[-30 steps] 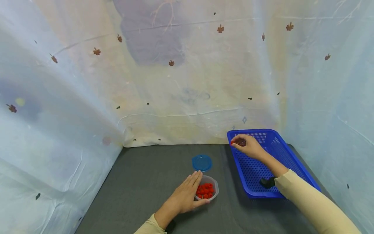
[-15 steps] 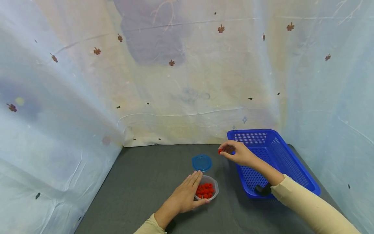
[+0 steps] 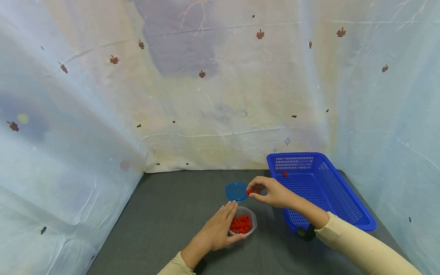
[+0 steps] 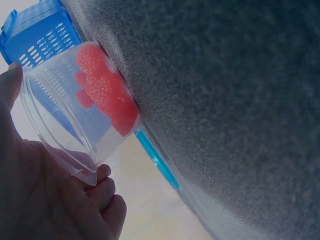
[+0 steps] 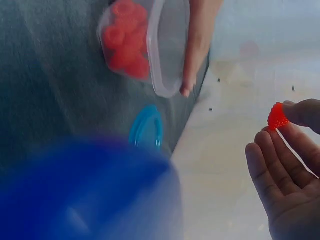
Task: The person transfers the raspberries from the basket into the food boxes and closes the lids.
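My right hand (image 3: 273, 193) pinches a red raspberry (image 5: 277, 117) between thumb and fingertips, above the right edge of a round blue lid (image 3: 236, 191). At the left side of a clear plastic container (image 3: 252, 213), my left hand (image 3: 216, 226) rests with straight fingers, its thumb along the near rim. Several raspberries (image 4: 109, 90) lie heaped on the container's bottom. Seen from the left wrist, the thumb and fingers touch opposite parts of the rim. Another raspberry (image 3: 285, 174) lies inside the blue basket (image 3: 335, 198), near its far left corner.
The basket, rectangular with perforated walls, stands at the right of a dark grey table (image 3: 172, 206). My right forearm passes over its near left side. Behind the table hangs a pale patterned curtain (image 3: 220, 107), which also closes off both sides. The lid lies just beyond the container.
My right hand has moved left and toward me from over the basket, carrying the raspberry. The raspberry inside the basket has come into sight. The left hand and container have stayed put.
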Demonstrator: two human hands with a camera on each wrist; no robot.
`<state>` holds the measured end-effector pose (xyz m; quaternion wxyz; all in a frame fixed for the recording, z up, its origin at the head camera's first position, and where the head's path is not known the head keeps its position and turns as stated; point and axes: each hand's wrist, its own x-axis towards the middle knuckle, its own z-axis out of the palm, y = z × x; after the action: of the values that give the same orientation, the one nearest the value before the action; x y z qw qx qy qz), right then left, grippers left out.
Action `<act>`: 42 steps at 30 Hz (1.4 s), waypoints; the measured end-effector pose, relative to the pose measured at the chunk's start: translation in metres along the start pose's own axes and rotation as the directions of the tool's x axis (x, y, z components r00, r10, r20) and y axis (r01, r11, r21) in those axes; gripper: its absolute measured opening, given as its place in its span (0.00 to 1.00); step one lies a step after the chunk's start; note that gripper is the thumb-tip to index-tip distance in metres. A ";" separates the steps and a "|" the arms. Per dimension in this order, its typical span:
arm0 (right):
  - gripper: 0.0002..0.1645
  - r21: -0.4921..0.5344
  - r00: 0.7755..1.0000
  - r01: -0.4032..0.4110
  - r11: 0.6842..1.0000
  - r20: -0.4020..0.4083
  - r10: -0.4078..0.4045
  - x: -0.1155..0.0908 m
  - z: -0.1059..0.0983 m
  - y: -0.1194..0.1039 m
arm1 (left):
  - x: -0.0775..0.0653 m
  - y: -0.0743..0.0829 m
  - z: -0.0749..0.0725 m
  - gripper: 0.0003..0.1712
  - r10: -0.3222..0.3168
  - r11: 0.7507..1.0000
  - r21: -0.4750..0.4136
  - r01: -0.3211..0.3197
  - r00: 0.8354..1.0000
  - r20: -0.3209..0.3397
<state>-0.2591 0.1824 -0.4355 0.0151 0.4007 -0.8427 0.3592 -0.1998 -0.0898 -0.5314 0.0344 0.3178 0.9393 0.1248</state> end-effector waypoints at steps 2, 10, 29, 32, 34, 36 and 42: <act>0.11 0.013 1.000 0.005 1.000 0.026 -0.005 -0.001 0.005 -0.001 | 0.000 0.000 0.000 0.62 0.003 1.000 -0.004 -0.003 1.000 -0.004; 0.09 0.014 0.994 0.003 1.000 0.106 -0.004 -0.004 0.022 -0.003 | 0.000 -0.001 0.003 0.61 0.025 1.000 0.006 -0.025 0.999 -0.029; 0.09 0.015 0.987 -0.033 0.999 0.157 0.030 -0.007 0.034 -0.005 | 0.000 -0.001 0.003 0.61 0.041 0.999 0.024 -0.040 0.998 -0.044; 0.10 0.001 0.991 -0.041 0.999 0.131 0.040 -0.007 0.027 -0.005 | 0.001 -0.001 0.002 0.61 0.040 0.999 0.023 -0.039 0.998 -0.041; 0.10 -0.006 0.993 -0.035 0.999 0.110 0.036 -0.006 0.022 -0.004 | 0.001 -0.001 0.001 0.61 0.034 0.999 0.019 -0.034 0.999 -0.038; 0.09 -0.015 0.996 -0.028 0.999 0.086 0.030 -0.005 0.017 -0.003 | 0.001 -0.001 0.001 0.61 0.028 0.999 0.016 -0.027 0.999 -0.034; 0.10 -0.036 0.999 -0.040 0.999 0.023 0.041 -0.004 0.002 0.001 | 0.000 -0.001 0.001 0.61 0.021 1.000 0.021 -0.020 0.999 -0.027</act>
<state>-0.2560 0.1841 -0.4387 0.0047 0.3876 -0.8570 0.3397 -0.2009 -0.0905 -0.5324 0.0169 0.3260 0.9376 0.1197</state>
